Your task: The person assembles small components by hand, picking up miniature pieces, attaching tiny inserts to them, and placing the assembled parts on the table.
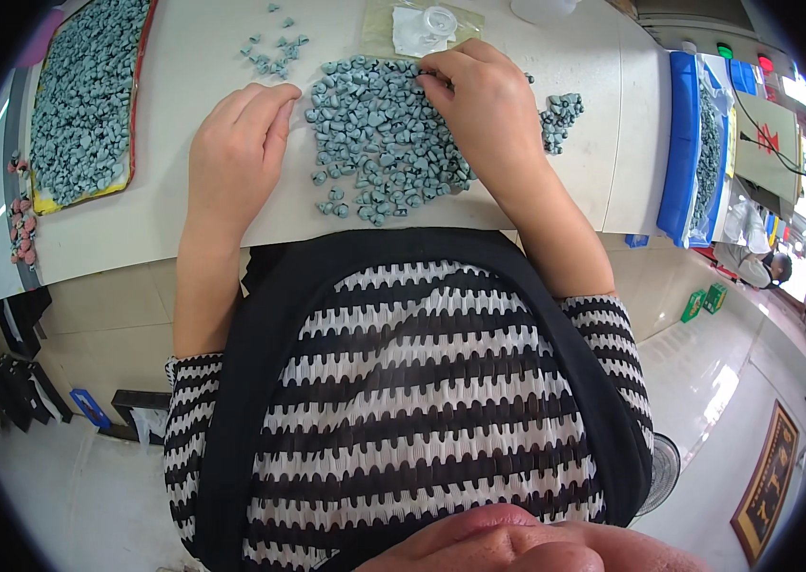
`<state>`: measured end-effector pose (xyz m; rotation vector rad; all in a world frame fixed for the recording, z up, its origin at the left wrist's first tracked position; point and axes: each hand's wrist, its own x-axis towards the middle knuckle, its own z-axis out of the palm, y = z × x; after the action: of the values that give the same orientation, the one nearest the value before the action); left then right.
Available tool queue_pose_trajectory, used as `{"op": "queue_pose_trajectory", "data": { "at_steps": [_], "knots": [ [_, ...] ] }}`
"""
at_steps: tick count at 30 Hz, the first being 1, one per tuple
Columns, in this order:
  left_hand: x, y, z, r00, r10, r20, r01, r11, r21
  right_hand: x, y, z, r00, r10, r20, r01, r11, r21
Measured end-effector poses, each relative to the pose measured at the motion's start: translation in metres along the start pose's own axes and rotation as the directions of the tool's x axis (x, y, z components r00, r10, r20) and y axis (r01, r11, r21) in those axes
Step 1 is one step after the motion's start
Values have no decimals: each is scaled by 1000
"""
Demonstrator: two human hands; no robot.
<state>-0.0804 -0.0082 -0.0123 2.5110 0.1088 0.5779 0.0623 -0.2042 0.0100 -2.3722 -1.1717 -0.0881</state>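
A spread of small grey-green knob-shaped pieces (374, 129) lies on the pale table in front of me. My right hand (489, 105) reaches over its upper right part, thumb and fingertips pinched together among the pieces; what is between them is hidden. Just left of the spread, my left hand (239, 143) rests low over the table with its fingers closed together, pointing toward the pieces. Anything in its fingertips is too small to tell. A few loose pieces (276, 65) lie scattered beyond my left hand, and a smaller cluster (560, 119) sits right of my right wrist.
A red-and-yellow-edged tray (136, 105) full of similar pieces stands at the left. Beyond the spread are a clear round lid-like item (438, 21) and a yellowish sheet (379, 29). A blue bin (679, 143) with more pieces is at the right. Farther right, a person (751, 265) is visible.
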Motion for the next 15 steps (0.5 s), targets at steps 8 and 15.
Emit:
{"op": "queue_pose_trajectory", "data": {
  "at_steps": [8, 15],
  "knots": [
    [-1, 0, 0, 1000, 8, -6, -8, 1000, -6, 5, 1, -1, 999, -7, 35, 7, 1000, 5],
    [0, 0, 1, 1000, -7, -14, 7, 1000, -11, 8, 6, -1, 997, 12, 75, -11, 1000, -15]
  ]
}}
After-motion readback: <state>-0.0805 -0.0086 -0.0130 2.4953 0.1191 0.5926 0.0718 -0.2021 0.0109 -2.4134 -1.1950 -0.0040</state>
